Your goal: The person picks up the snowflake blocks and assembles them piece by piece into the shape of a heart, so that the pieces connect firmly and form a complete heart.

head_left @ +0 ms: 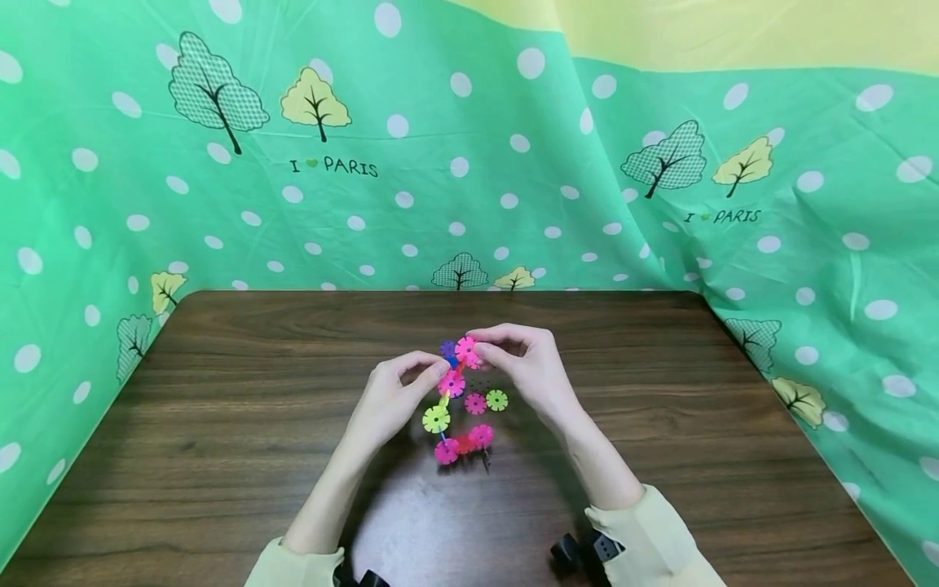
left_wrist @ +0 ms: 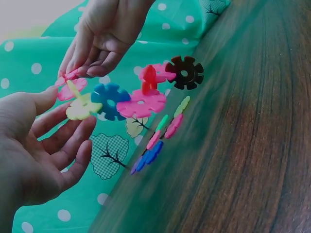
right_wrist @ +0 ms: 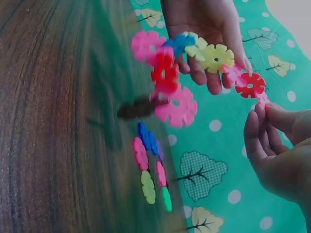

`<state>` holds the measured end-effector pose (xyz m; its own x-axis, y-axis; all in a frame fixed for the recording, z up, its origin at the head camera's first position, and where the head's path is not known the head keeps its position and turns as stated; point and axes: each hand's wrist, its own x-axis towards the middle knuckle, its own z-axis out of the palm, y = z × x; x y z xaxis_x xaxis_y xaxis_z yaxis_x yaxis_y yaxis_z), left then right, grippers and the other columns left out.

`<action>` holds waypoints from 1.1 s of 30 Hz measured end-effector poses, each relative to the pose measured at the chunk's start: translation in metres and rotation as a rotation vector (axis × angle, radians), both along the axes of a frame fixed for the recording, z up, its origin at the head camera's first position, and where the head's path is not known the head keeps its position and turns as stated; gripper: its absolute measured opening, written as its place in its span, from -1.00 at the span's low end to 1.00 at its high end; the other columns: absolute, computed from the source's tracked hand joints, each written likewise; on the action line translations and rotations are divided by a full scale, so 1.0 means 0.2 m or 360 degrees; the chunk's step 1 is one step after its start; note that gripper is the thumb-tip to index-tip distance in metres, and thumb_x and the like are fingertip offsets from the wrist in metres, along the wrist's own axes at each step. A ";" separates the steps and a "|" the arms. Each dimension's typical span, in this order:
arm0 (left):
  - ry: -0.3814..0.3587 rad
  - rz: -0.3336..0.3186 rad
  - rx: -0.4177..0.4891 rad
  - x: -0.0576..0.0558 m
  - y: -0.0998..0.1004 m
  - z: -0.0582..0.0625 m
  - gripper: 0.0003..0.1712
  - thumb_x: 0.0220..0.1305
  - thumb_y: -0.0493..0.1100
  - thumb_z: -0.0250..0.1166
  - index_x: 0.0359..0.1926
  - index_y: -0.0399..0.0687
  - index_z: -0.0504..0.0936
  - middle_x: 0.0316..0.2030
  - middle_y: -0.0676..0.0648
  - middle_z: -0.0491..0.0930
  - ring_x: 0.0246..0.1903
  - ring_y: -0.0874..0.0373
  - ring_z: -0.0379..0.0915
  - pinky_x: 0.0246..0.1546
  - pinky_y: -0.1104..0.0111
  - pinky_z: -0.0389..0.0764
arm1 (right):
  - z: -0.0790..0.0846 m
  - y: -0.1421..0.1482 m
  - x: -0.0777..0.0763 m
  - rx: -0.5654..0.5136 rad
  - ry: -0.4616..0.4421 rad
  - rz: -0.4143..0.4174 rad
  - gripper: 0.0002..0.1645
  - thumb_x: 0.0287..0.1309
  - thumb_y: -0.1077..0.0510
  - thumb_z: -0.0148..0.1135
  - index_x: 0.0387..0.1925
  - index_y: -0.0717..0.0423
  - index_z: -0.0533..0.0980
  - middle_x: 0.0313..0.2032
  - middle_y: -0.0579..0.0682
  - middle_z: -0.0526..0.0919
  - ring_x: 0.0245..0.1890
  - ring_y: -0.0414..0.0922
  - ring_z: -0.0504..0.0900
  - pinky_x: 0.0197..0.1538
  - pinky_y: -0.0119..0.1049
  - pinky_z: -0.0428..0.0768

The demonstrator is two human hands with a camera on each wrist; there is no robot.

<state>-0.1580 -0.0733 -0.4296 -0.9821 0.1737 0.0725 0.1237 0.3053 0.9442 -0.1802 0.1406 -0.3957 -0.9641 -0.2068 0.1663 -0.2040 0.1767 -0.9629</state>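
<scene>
A curved chain of slotted plastic snowflake discs hangs between both hands, joined edge to edge over the table. My left hand (head_left: 389,395) pinches a pink disc (head_left: 451,383) near the upper end. At that end, my right hand (head_left: 534,371) pinches another pink disc (head_left: 467,351) between thumb and fingers. A red disc (right_wrist: 250,85) links these two. Below the left fingers the chain runs through yellow discs (head_left: 436,419), a blue disc (left_wrist: 111,101), a pink disc (head_left: 446,451), a red disc (right_wrist: 165,73), another pink disc (right_wrist: 176,107) and a dark brown disc (left_wrist: 184,73).
Loose discs lie on the dark wooden table (head_left: 257,424) beyond the chain: a yellow-green disc (head_left: 496,399), a pink disc (head_left: 475,403), a purple disc (head_left: 448,349), blue ones (right_wrist: 147,138) and a green one (right_wrist: 167,199). A green dotted cloth (head_left: 455,212) hangs behind the table.
</scene>
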 end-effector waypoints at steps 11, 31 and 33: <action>0.0000 0.0042 0.0116 0.00 0.00 0.00 -0.75 0.43 0.04 0.33 -0.04 0.06 0.79 -0.13 -0.02 0.80 -0.15 0.23 0.63 -0.03 0.39 0.61 | -0.02 -0.07 0.00 -0.0035 -0.0077 0.0169 -0.76 0.30 0.31 0.34 -0.03 0.31 0.70 -0.08 0.30 0.77 -0.30 -0.21 0.80 -0.07 0.01 0.77; -0.0051 0.0142 0.0235 -0.01 -0.04 0.01 -0.80 0.42 -0.07 0.34 -0.09 -0.03 0.80 -0.21 -0.19 0.76 -0.26 0.24 0.59 -0.15 0.46 0.61 | -0.11 0.06 -0.08 0.0571 0.0131 0.0162 -0.78 0.31 0.20 0.37 -0.03 0.14 0.71 -0.15 0.07 0.82 -0.19 -0.02 0.75 -0.10 -0.31 0.70; -0.0051 0.0143 0.0244 -0.01 -0.04 0.01 -0.80 0.42 -0.07 0.34 -0.10 -0.04 0.80 -0.22 -0.16 0.76 -0.25 0.25 0.60 -0.13 0.46 0.61 | -0.13 0.07 -0.10 0.0732 0.0151 0.0176 -0.77 0.31 0.18 0.37 -0.03 0.11 0.72 -0.14 0.03 0.81 -0.16 -0.06 0.74 -0.05 -0.25 0.69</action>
